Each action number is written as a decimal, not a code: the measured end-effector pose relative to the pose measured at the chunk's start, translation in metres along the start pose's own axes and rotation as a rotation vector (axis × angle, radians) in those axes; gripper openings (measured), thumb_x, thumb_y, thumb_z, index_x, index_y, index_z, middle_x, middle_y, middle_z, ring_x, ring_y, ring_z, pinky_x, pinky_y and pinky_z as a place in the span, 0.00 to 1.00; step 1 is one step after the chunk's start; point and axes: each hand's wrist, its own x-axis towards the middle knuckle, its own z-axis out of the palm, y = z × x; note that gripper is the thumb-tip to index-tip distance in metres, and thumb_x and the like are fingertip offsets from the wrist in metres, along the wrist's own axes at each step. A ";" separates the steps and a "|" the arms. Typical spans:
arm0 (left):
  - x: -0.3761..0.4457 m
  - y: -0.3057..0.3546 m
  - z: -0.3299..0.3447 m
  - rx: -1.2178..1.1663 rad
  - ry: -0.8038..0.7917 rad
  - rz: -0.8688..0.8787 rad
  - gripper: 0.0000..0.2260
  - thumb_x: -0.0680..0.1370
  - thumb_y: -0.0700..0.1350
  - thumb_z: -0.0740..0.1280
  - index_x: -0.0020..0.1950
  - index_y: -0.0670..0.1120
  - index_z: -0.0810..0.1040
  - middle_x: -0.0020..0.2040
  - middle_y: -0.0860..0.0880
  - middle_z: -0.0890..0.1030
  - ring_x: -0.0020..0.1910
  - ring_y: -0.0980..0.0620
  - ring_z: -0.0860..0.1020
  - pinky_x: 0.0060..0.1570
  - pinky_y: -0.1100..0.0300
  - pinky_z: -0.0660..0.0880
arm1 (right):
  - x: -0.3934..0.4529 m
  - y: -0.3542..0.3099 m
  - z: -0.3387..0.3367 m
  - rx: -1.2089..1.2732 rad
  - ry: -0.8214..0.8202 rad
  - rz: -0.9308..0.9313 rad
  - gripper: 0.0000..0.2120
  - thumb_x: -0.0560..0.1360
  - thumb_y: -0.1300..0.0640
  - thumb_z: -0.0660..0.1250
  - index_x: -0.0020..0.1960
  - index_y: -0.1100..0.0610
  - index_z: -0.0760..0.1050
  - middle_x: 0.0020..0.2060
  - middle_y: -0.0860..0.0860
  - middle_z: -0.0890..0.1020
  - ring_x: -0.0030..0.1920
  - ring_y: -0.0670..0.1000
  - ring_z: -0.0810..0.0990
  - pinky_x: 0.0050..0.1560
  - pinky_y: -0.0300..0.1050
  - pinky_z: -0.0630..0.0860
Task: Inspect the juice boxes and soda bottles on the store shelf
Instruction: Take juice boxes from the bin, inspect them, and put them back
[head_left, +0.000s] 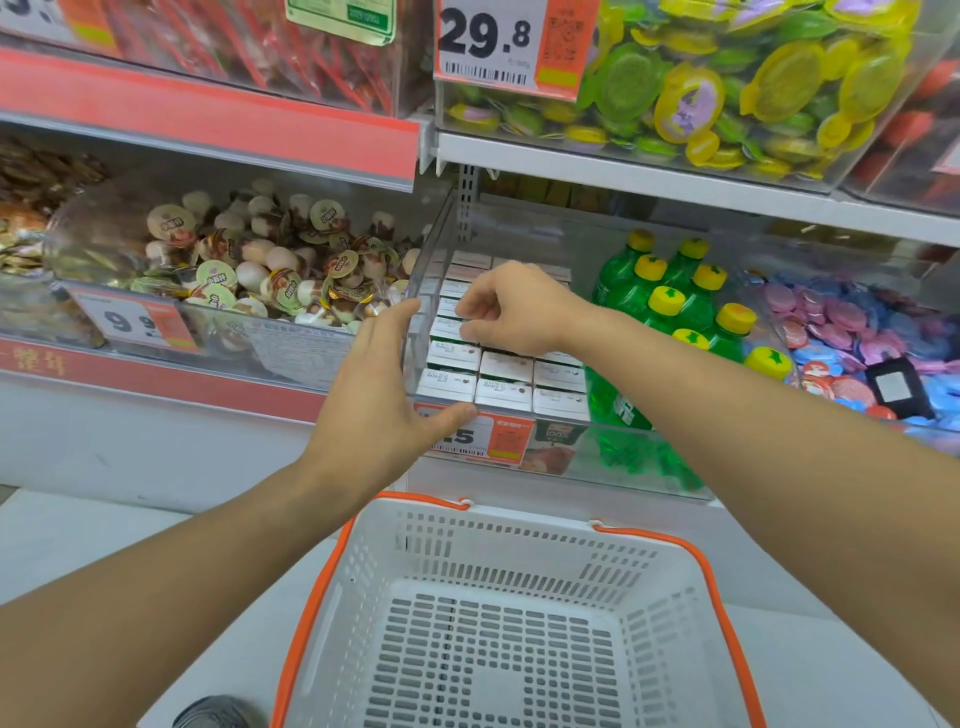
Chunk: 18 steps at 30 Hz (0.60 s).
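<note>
Both hands are working at the clear bin (415, 291): the left hand (384, 384) is bracing its corner, fingers straight, while the right hand (514, 309) is pinching a juice box (445, 328) inside; beside the boxes, the green soda bottles (670, 306) could topple if jostled.

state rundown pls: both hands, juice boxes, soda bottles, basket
Left hand: open, fingers on the clear plastic bin's corner, thumb on its front.
Right hand: fingers curled, pinching a white juice box top.
White juice boxes: upright, packed in rows.
Green soda bottles with yellow caps: upright, capped.
White plastic basket with orange handles: nothing inside.
</note>
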 end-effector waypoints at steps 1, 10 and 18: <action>0.000 0.000 0.000 0.000 -0.001 -0.002 0.45 0.65 0.54 0.81 0.76 0.53 0.60 0.70 0.53 0.68 0.64 0.51 0.72 0.61 0.51 0.76 | 0.004 0.000 -0.001 -0.011 -0.038 0.007 0.14 0.76 0.52 0.72 0.59 0.57 0.82 0.50 0.49 0.84 0.49 0.46 0.80 0.52 0.40 0.76; 0.000 0.001 -0.001 -0.015 -0.013 -0.028 0.45 0.65 0.54 0.81 0.75 0.55 0.59 0.70 0.53 0.68 0.65 0.50 0.73 0.61 0.48 0.76 | 0.029 -0.006 -0.009 -0.190 -0.212 0.008 0.17 0.72 0.44 0.75 0.53 0.55 0.82 0.44 0.47 0.82 0.47 0.49 0.81 0.43 0.41 0.75; -0.001 0.005 -0.004 -0.021 -0.025 -0.030 0.45 0.65 0.53 0.81 0.75 0.53 0.60 0.70 0.52 0.68 0.65 0.50 0.72 0.61 0.49 0.76 | 0.023 -0.012 -0.006 -0.277 -0.251 0.017 0.21 0.77 0.46 0.70 0.60 0.62 0.80 0.50 0.57 0.82 0.49 0.59 0.80 0.46 0.51 0.77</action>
